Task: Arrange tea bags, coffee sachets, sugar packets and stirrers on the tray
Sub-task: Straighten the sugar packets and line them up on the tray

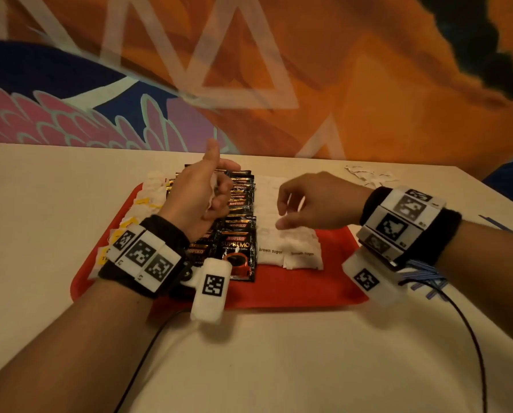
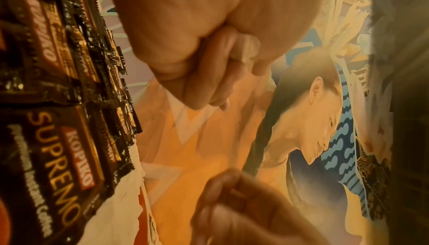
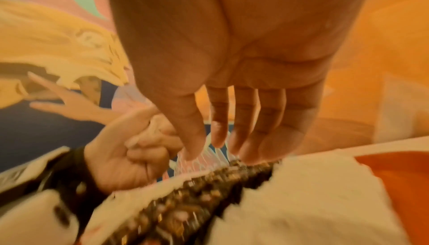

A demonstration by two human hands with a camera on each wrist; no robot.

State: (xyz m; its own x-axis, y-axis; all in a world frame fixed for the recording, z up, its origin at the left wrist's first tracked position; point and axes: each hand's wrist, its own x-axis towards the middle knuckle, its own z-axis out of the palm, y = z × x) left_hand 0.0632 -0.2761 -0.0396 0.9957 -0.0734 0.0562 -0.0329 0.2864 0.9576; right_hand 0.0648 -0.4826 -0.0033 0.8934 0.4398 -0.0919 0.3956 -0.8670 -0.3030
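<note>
A red tray (image 1: pixel 294 289) holds three columns: tea bags (image 1: pixel 150 198) with yellow tags on the left, black Kopiko coffee sachets (image 1: pixel 238 254) in the middle, and white brown-sugar packets (image 1: pixel 291 251) on the right. My left hand (image 1: pixel 216 201) hovers over the coffee sachets (image 2: pixel 58 157) with the thumb raised. Its fingers are curled round a small crumpled white paper (image 2: pixel 246 47), which also shows in the right wrist view as a white paper (image 3: pixel 154 127). My right hand (image 1: pixel 285 217) hangs over the sugar packets, fingers relaxed and pointing down, holding nothing.
The tray sits on a pale table (image 1: pixel 279 353) against a wall with an orange and blue mural. Torn white paper scraps (image 1: pixel 368 175) lie at the far right of the table. Blue-striped strips (image 1: pixel 428 278) lie under my right wrist. Black cables (image 1: pixel 473 338) trail toward me.
</note>
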